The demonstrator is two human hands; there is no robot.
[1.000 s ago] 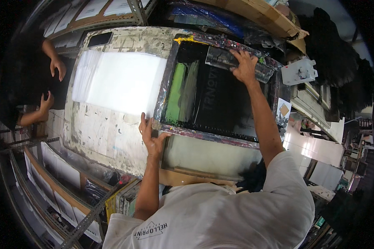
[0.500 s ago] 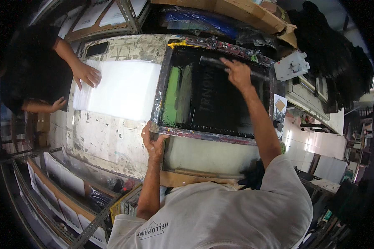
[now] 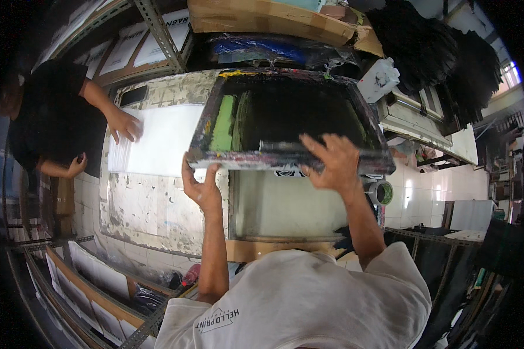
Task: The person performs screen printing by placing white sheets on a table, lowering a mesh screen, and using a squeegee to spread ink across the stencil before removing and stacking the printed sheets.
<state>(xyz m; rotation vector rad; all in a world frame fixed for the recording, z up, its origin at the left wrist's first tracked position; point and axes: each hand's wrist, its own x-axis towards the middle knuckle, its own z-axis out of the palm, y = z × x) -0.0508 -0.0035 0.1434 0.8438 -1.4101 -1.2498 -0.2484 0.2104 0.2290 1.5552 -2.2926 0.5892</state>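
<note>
Blotchy table (image 3: 151, 206), black screen frame (image 3: 294, 113), near corner in left hand (image 3: 204, 187)

Lettering noted. (1) On my pale shirt (image 3: 308, 291), bottom of the frame, left of centre: dark capitals on a slant, beside a small outline emblem (image 3: 218, 321). (2) White packages (image 3: 123, 49) on the shelf, upper left: dark print; bold black capitals on the rightmost. (3) Centre, just below the near edge of the screen frame (image 3: 300, 113): black print (image 3: 285, 173), partly covered; I can't make it out.
</note>
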